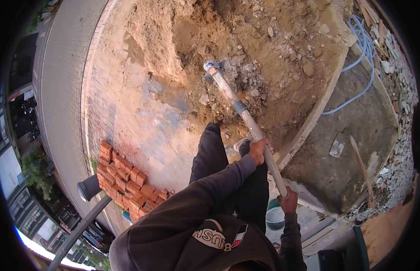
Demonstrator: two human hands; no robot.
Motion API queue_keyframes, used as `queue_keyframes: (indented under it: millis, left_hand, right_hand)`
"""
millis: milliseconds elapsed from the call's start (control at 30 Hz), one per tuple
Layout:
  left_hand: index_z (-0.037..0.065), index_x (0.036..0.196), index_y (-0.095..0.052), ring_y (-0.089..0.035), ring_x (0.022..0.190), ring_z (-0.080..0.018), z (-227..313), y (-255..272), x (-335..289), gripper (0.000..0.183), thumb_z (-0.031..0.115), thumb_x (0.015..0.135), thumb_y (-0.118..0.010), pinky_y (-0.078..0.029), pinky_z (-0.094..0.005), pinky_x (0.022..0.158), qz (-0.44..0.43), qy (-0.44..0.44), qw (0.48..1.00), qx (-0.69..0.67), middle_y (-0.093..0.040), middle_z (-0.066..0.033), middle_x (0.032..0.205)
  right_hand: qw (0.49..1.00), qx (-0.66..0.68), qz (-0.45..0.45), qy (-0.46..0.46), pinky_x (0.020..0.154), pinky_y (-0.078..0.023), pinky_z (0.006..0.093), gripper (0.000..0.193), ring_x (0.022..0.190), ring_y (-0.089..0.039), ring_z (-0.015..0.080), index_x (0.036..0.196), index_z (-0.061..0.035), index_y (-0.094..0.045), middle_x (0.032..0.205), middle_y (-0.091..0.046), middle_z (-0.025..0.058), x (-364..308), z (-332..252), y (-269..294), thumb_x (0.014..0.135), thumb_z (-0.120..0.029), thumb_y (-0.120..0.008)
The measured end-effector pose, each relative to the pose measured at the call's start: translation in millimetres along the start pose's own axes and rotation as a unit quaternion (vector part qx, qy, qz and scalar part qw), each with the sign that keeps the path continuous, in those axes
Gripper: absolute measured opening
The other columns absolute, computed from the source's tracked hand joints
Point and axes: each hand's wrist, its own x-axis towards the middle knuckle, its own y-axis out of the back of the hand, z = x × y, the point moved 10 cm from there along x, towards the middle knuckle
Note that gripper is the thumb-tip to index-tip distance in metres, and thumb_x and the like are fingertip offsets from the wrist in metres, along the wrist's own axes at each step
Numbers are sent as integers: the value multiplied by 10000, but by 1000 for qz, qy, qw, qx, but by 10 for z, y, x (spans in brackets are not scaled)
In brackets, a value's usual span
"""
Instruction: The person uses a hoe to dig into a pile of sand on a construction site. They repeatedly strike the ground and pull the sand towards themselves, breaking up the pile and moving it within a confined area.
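A long wooden-handled hoe slants from lower right to upper middle, a dark band wrapped round its shaft. Its metal head rests at the sand pile, among grey, crumbly lumps; the blade is mostly hidden. Partway down the handle, my left hand is closed around the wood. My right hand grips the handle's near end, close to my body. Below my hands show my dark trousers and part of one shoe.
Stacked red bricks stand at lower left beside a paved road. At right, a low-walled concrete bay holds a pale blue hose and a wooden stick. Rubble lies beyond. A green bucket stands near my right hand.
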Motion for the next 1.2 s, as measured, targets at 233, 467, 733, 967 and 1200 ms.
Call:
queue_keyframes:
  millis: [233, 467, 733, 967, 1200]
  left_hand:
    - [14, 887, -547, -561, 646, -231, 560, -205, -334, 84, 31, 851, -620, -520, -411, 665, -68, 10, 995, -66, -536, -82, 752]
    - [20, 911, -540, -554, 626, -214, 3046, -882, -1606, 88, 65, 874, -606, -519, -391, 635, -65, -342, 937, 22, -522, -66, 709]
    - [28, 917, -541, -519, 507, -169, 4256, -1630, -1368, 105, 98, 870, -604, -483, -358, 469, -39, -438, 895, 68, -520, -46, 643]
    - [21, 906, -541, -494, 464, -183, 3607, -1337, -212, 106, 74, 840, -605, -463, -377, 428, 24, -300, 941, 156, -506, -56, 628]
    - [5, 739, -545, -503, 427, -190, 2890, -1018, -79, 108, 27, 805, -628, -434, -365, 385, 61, -292, 935, 193, -520, -74, 591]
  right_hand:
    - [992, -64, 49, 96, 676, -504, 493, 309, 749, -642, 422, 881, -50, -621, 754, -647, 208, 360, -432, 196, 634, -169, -763]
    - [945, 70, 107, 301, 690, -519, 465, 364, 809, -659, 400, 966, -45, -641, 872, -665, 203, 1464, -2367, 277, 663, -195, -777]
    - [960, 103, 67, 253, 743, -520, 470, 417, 854, -659, 415, 1027, -18, -658, 884, -677, 234, 2007, -3264, 657, 650, -180, -736]
    - [973, 172, 47, 147, 715, -507, 478, 338, 804, -645, 429, 939, -15, -648, 826, -657, 241, 1609, -2613, 209, 634, -159, -683]
    - [952, 280, 64, 102, 680, -505, 427, 318, 766, -657, 392, 889, -2, -637, 770, -639, 216, 1231, -1977, -240, 616, -147, -713]
